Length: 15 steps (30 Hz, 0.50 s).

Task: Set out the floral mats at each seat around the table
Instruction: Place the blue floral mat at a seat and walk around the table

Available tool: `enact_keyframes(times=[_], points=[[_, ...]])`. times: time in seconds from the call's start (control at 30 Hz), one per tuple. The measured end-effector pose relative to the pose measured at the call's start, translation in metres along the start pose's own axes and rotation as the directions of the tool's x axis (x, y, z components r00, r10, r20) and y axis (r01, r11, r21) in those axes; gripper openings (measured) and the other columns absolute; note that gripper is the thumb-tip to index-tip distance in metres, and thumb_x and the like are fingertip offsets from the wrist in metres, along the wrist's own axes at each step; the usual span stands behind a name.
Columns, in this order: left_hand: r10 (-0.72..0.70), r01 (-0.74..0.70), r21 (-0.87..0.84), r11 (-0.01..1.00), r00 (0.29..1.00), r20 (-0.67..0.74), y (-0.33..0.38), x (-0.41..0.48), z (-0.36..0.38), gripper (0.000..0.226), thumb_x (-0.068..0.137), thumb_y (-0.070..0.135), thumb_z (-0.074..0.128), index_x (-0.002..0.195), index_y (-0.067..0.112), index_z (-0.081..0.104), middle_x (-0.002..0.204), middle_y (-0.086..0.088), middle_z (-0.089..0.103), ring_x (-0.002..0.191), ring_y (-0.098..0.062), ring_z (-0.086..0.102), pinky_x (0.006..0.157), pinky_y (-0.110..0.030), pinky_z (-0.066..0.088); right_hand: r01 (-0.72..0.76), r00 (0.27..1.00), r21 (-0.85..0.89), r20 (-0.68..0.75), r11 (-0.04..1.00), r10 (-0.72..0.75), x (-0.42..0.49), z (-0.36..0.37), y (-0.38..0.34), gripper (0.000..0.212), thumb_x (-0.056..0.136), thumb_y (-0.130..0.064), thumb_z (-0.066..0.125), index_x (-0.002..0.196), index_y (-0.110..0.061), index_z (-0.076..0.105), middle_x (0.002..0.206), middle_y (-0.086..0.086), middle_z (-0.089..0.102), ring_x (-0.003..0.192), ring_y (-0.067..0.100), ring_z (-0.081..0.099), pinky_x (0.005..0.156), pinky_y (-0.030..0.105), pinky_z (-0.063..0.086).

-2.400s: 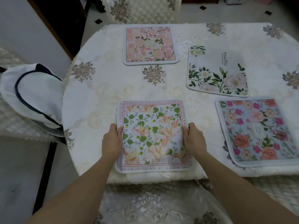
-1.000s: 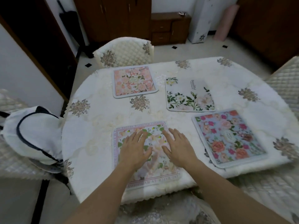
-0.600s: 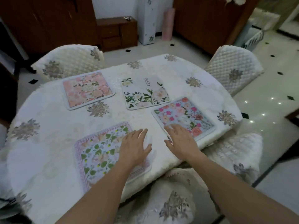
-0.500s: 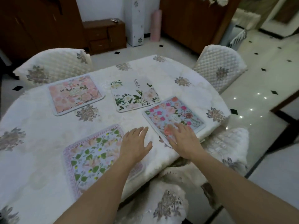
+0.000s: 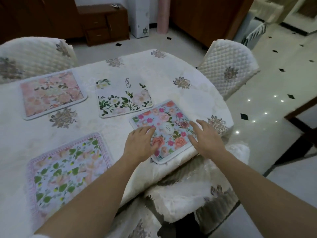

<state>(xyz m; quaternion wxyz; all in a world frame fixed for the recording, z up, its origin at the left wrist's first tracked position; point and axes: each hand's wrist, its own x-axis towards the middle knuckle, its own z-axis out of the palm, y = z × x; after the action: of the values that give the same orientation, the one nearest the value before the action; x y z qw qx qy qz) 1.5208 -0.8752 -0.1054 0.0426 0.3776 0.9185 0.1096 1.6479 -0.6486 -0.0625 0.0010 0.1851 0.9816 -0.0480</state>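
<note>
Several floral mats lie flat on the white-clothed table [image 5: 193, 102]. A blue mat with pink and red roses [image 5: 165, 127] sits at the near right edge. My left hand [image 5: 139, 145] rests with spread fingers on its near left part. Over its right edge is my right hand [image 5: 205, 138], fingers apart. A green-leaf mat with a pink border [image 5: 66, 167] lies at the near left. A pink floral mat [image 5: 51, 93] lies at the far left, and a white mat with green stems [image 5: 123, 98] lies in the middle.
Quilted white chair backs stand at the far left [image 5: 34, 54] and far right [image 5: 228, 69]. Another covered chair [image 5: 185, 194] is tucked under the near edge below my arms. Dark wooden cabinets [image 5: 103, 26] line the back wall. Shiny tiled floor [image 5: 274, 93] lies to the right.
Both hands left the green-leaf mat and moved right to the blue rose mat. My view swung right with them.
</note>
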Motion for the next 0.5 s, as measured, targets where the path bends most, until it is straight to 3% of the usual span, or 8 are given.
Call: enact_keyframes(times=[0.17,0.5], points=[[-0.155,0.154,0.04,0.987,0.987,0.036,0.014,0.031,0.02,0.062,0.092,0.055,0.044,0.147,0.027,0.035,0.151,0.001,0.042,0.138,-0.022,0.037,0.111,-0.042,0.032,0.11,0.993,0.029,0.035,0.994,-0.111,0.058,0.019,0.056,0.056,0.095,-0.045,0.047,0.145,-0.022,0.038,0.147,0.013,0.042,0.133,0.031,0.04,0.104,0.052,0.04],[-0.513,0.512,0.052,0.858,0.858,0.019,0.032,0.049,0.037,0.059,0.09,0.05,0.051,0.14,0.019,0.046,0.14,-0.005,0.055,0.126,-0.027,0.051,0.099,-0.044,0.046,0.347,0.924,0.075,0.144,0.935,-0.355,0.152,0.039,0.104,0.057,0.098,-0.043,0.043,0.149,-0.019,0.031,0.151,0.015,0.036,0.138,0.032,0.032,0.111,0.047,0.031]])
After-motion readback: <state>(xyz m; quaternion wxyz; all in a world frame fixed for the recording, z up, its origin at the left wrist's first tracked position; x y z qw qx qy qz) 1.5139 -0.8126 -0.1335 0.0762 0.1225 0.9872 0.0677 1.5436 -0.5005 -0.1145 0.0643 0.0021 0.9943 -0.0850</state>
